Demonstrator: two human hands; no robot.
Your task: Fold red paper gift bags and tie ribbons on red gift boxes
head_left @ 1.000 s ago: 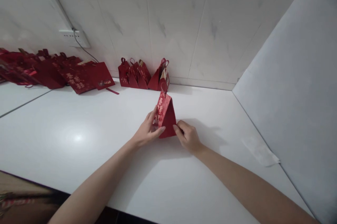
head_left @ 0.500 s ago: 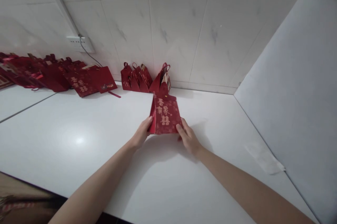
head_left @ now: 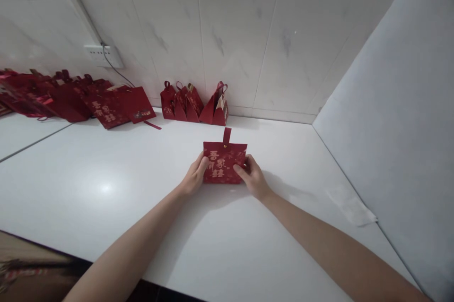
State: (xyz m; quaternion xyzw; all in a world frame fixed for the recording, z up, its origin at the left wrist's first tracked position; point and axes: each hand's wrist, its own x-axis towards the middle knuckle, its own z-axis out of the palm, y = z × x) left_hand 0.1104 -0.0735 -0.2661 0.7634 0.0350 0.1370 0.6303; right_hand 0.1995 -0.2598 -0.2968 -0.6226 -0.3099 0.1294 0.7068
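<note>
A red gift box with gold characters on its front stands upright at the middle of the white table, its strap sticking up from the top edge. My left hand grips the box's left side, thumb on the front. On the right side, my right hand holds it with the thumb on the front face and the other fingers behind. Behind it, several small red boxes with loop handles stand in a row against the wall.
On the white table, a pile of red boxes and bags lies at the back left. A white tissue lies by the grey panel at right. A socket with a cable is on the tiled wall.
The box has turned so its front faces me squarely and its left side panel no longer shows. Its strap now stands up. Both hands still hold it.
</note>
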